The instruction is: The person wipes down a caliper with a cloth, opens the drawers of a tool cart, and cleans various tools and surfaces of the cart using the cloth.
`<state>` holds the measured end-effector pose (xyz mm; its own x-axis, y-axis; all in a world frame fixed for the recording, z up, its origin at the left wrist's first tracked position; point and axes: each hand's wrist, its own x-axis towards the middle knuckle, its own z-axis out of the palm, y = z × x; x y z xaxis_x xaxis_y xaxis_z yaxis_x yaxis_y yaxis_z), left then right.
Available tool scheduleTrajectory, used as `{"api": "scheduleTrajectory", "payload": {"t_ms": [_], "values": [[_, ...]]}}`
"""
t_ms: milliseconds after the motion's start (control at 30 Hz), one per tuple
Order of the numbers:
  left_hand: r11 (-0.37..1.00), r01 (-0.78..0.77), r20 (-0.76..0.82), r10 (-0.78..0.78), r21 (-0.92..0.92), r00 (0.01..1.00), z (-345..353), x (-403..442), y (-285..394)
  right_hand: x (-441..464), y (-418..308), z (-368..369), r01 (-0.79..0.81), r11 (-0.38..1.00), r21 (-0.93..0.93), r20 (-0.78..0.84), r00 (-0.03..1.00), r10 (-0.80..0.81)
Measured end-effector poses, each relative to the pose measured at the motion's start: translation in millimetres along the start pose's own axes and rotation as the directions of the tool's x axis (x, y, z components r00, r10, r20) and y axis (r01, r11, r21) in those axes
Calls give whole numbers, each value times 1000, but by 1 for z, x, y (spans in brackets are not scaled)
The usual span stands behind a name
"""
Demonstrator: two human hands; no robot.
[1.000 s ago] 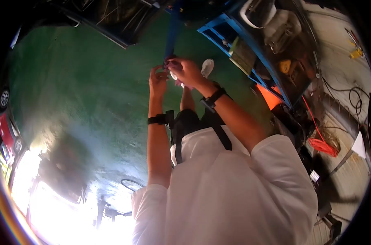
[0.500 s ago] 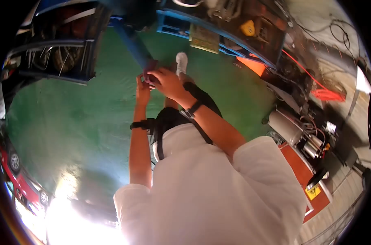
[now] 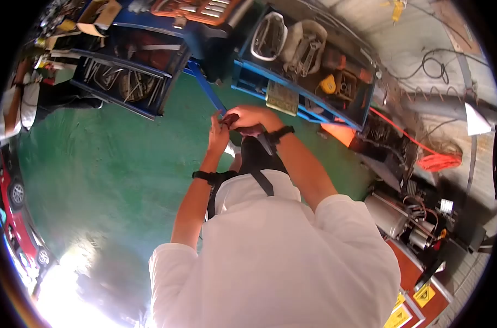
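A dark red, rag-like cloth [image 3: 251, 130] is bunched between my hands in front of my body. My right hand [image 3: 252, 115] is closed over it, and a fold hangs below the palm. My left hand [image 3: 219, 135] pinches its left end, with one finger pointing up. The cloth's exact shape is partly covered by my fingers. Just beyond my hands, a slanting blue metal bar [image 3: 207, 90] runs down toward them; I cannot tell whether they touch it.
A blue tool cart [image 3: 297, 82] with tubs of tools stands ahead right. Ahead left is an open drawer [image 3: 120, 90] of tools. A person [image 3: 24, 104] stands far left, above a red car [image 3: 21, 218]. An orange hose [image 3: 439, 161] coils at right.
The view has tilted up and shifted, showing more of the carts and the person at left. My right hand has turned, and the cloth now hangs lower beneath it.
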<state>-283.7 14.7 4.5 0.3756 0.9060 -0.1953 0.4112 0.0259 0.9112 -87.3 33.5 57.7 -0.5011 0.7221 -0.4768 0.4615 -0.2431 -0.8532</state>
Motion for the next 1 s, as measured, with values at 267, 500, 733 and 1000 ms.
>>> {"api": "scheduleTrajectory", "payload": {"t_ms": [267,500,733,1000], "values": [[769,395,383,-212,-503,899,-64,-19,124,-78,-94,-20,295,947,124,-326,914,-242],[880,322,493,-120,-350,862,-39,-10,101,-89,-124,-17,455,848,271,-410,852,-325],[977,-168,186,192,-135,964,-24,15,166,-95,-114,-62,318,941,113,-414,877,-246],[981,-193,33,192,18,981,-16,79,230,-61,-70,-201,326,944,-45,-943,299,-148]]}}
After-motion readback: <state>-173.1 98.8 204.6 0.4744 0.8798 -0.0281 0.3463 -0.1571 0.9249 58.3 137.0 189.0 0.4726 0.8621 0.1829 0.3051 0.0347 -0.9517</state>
